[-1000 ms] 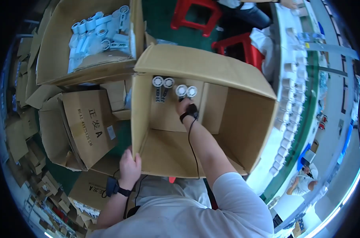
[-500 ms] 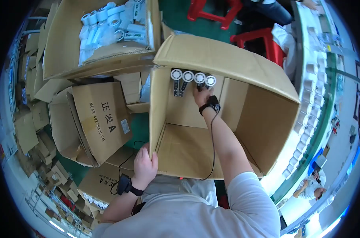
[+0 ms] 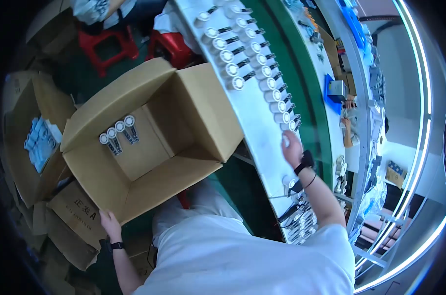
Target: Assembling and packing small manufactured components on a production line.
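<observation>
A large open cardboard box [image 3: 193,179] is tilted in front of me. My left hand [image 3: 110,224] is closed on its near left edge. Inside, several white round-headed pieces [image 3: 120,127] with dark patterned strips stand in a row against one wall. My right hand [image 3: 292,150] is over the white table [image 3: 255,128] on the right, its fingers curled round something white at the near end of a row of similar white round-headed pieces [image 3: 277,106]. The fingers hide most of it, so its shape does not show fully.
Another carton [image 3: 16,147] at the left holds white-and-blue wrapped goods [image 3: 39,142]. A closed carton [image 3: 75,211] lies below it. Red stools [image 3: 107,49] and a seated person are at the far left. More pieces [image 3: 301,226] crowd the table's near end.
My view has swung right toward the table. My right hand has left the row of pieces inside the box and reached over to the table row. My left hand stays on the box edge.
</observation>
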